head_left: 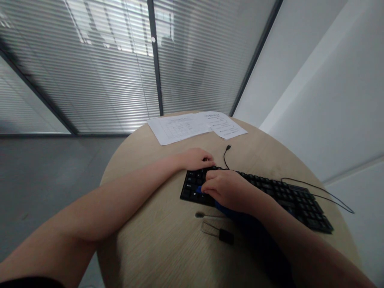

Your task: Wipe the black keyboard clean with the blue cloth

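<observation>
A black keyboard (264,184) lies at a slant on the round table. My left hand (198,159) rests at its far left edge, fingers curled over the rim and holding it. Over the left keys is my right hand (228,188), closed, fingertips pinched on a blue cloth-like piece (199,189) that touches the keys. More dark blue material shows under my right wrist and forearm, which hide much of it. Nearer me lie a small brush (200,215) with a pale handle and a wire keycap puller (225,236) with a black grip.
Printed paper sheets (183,128) overlap at the table's far side. A short black cable with a plug (228,147) lies behind the keyboard; a thin black cable (336,196) loops at the right. Beyond the wooden table (156,232) stand a glass partition with blinds and a white wall.
</observation>
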Demonstrator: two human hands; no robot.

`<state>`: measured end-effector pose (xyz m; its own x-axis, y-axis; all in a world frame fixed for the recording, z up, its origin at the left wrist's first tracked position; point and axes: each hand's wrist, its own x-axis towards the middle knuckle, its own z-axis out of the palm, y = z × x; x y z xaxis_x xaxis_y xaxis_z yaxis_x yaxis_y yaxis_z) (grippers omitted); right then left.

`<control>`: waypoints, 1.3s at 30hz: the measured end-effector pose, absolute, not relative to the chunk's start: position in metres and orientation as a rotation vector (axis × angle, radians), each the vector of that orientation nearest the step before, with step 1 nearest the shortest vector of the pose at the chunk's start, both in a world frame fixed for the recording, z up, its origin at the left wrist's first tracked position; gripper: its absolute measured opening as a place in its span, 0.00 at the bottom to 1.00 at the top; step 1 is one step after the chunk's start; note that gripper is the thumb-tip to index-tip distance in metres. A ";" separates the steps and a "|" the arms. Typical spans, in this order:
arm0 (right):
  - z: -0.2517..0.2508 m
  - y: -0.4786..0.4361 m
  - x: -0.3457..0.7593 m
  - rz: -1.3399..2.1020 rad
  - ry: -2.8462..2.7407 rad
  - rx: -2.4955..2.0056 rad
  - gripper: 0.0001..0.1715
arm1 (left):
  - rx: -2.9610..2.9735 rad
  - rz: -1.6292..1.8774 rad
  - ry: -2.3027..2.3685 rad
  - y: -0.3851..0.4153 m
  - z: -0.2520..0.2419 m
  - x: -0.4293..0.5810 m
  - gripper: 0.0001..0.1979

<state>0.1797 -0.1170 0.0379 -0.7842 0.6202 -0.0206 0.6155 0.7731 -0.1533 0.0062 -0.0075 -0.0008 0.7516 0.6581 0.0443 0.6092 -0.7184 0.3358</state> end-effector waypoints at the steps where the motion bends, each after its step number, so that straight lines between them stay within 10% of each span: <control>1: 0.038 -0.118 0.179 0.222 -2.926 -1.023 0.13 | 2.649 0.228 0.989 -0.008 -0.001 0.006 0.20; 39: 0.030 -0.121 0.173 0.043 -2.912 -1.069 0.12 | 2.644 0.227 0.997 -0.007 -0.001 0.006 0.19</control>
<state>0.1732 -0.1208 0.0301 -0.7620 0.6470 0.0271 0.6460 0.7623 -0.0395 0.0060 -0.0073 -0.0012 0.7460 0.6647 0.0395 0.6164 -0.7118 0.3366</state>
